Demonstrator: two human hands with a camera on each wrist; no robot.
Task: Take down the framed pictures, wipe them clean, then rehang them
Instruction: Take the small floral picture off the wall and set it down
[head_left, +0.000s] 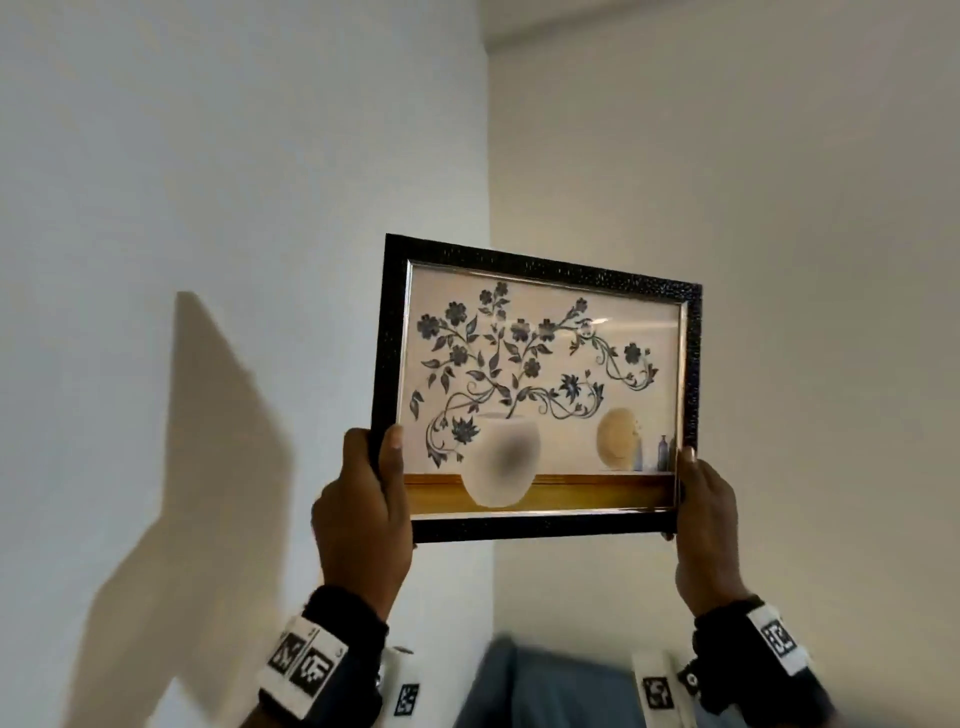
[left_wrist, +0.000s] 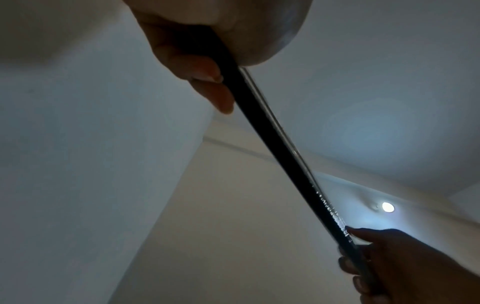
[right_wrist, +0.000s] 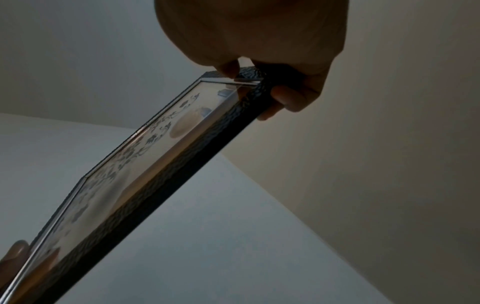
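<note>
A framed picture (head_left: 535, 384) with a black textured frame shows dark flowers in a pale vase. I hold it up in front of a room corner, clear of both walls. My left hand (head_left: 371, 488) grips its lower left corner, thumb on the front. My right hand (head_left: 698, 509) grips the lower right corner, thumb on the front edge. In the left wrist view the picture's frame (left_wrist: 272, 144) shows edge-on, with the left hand (left_wrist: 202, 67) round it and the right hand (left_wrist: 384, 259) further along. The right wrist view shows the picture's glass (right_wrist: 145, 164) from below under the right hand (right_wrist: 262, 67).
Two bare white walls meet in a corner (head_left: 488, 156) behind the picture. The frame casts a shadow (head_left: 208, 467) on the left wall. A blue-grey surface (head_left: 545, 691) lies low between my wrists. A ceiling light (left_wrist: 387, 207) glows overhead.
</note>
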